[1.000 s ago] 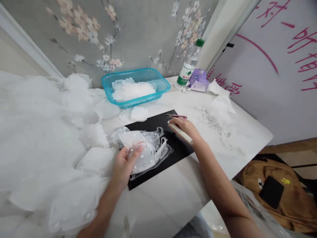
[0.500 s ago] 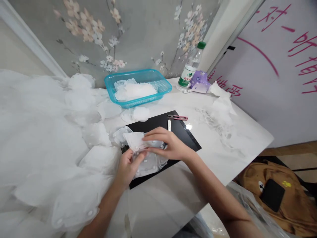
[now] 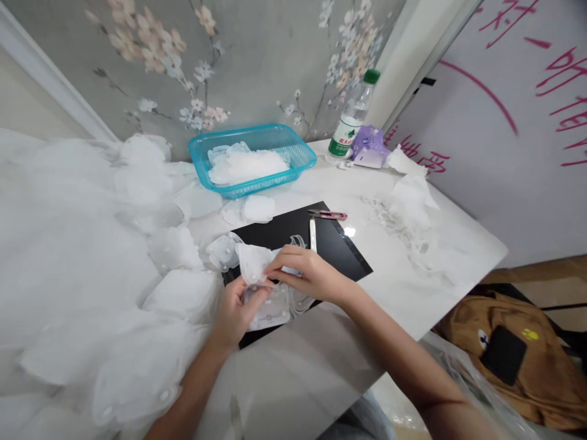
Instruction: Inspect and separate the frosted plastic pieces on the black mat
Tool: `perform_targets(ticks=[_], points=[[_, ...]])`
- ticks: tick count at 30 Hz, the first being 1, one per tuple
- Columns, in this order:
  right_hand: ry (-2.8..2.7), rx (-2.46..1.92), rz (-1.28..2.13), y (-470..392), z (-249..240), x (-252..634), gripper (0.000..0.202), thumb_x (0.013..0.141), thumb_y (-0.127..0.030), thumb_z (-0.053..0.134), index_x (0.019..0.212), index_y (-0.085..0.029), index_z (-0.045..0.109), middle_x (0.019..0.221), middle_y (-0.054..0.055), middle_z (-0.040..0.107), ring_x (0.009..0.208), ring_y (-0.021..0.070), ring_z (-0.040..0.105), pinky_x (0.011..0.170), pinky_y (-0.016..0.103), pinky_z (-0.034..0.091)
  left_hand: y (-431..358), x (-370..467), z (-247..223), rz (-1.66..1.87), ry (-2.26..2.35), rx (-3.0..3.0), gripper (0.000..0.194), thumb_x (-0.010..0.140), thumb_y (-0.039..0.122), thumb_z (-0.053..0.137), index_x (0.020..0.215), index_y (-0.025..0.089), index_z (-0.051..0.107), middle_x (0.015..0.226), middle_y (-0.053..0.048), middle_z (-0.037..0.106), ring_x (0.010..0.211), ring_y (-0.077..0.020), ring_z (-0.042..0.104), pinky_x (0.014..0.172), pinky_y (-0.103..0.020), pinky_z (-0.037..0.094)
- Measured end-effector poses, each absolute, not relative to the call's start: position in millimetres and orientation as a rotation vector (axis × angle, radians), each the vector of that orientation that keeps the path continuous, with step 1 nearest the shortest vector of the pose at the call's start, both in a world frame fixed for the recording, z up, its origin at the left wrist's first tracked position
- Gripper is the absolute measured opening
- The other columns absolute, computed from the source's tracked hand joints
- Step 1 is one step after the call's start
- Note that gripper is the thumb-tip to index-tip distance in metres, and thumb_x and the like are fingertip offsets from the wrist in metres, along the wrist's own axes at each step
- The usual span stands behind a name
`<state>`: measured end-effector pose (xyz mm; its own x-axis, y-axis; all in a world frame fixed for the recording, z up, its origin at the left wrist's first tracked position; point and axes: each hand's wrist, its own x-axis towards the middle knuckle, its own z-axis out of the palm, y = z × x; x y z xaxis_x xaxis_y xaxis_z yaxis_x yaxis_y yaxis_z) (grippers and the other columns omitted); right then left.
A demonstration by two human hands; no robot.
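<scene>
A translucent white sheet-like piece [image 3: 253,263] is raised over a black board [image 3: 339,244] and held between both hands. My left hand [image 3: 236,311] pinches its lower edge between thumb and fingers. My right hand [image 3: 312,272] closes its fingertips on the right side of the same piece. Beneath the hands lies another clear piece with small round bumps [image 3: 270,308], partly covered. Beside the left hand, a similar bumpy piece [image 3: 224,252] overlaps the board's left edge. Thin clear offcuts [image 3: 300,302] show by the right wrist.
A large heap of white pieces [image 3: 77,244] fills the table's left side. Behind the board stands a blue basket [image 3: 257,186] holding more. Pink thread snips [image 3: 328,214] and a white-handled tool [image 3: 312,235] lie on the board. A water bottle [image 3: 351,125] and purple tissue pack [image 3: 369,146] stand at the back.
The held piece is turned more upright, and my right fingers have drawn together on its edge. Clear offcuts show more plainly around my right hand. The view has shifted slightly.
</scene>
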<state>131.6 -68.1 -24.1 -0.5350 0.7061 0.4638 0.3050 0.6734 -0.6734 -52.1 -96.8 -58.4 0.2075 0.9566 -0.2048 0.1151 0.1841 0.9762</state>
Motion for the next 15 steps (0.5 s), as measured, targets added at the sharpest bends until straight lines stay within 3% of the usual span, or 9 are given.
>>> perform_targets(ticks=[8,12,15], points=[[-2.315,-0.829,-0.122,-73,-34,127,0.015,0.093,-0.006,0.042,0.101,-0.009,0.055,0.081,0.01,0.06,0.079,0.0195,0.051,0.071,0.03,0.049,-94,-53,-57,0.826,1.156,1.252,0.012,0.066,0.027,0.061,0.064,0.015,0.059,0.06,0.001,0.054,0.058,-0.0114,0.046,0.056,-0.023,0.035],[-2.097,-0.94,-0.179,-67,-38,134,0.016,0.092,-0.005,0.045,0.104,-0.012,0.053,0.085,0.009,0.062,0.082,0.0197,0.053,0.075,0.032,0.049,-94,-54,-56,0.809,1.107,1.264,0.008,0.064,0.023,0.058,0.06,0.016,0.057,0.054,0.003,0.048,0.052,-0.0094,0.039,0.051,-0.022,0.03],[-1.77,-1.174,-0.032,-62,-36,143,0.011,0.093,-0.011,0.046,0.096,-0.018,0.054,0.084,0.007,0.061,0.081,0.0186,0.056,0.074,0.032,0.049,-95,-56,-56,0.817,1.061,1.26,0.007,0.064,0.022,0.056,0.059,0.016,0.057,0.056,0.002,0.048,0.053,-0.0101,0.041,0.052,-0.023,0.031]])
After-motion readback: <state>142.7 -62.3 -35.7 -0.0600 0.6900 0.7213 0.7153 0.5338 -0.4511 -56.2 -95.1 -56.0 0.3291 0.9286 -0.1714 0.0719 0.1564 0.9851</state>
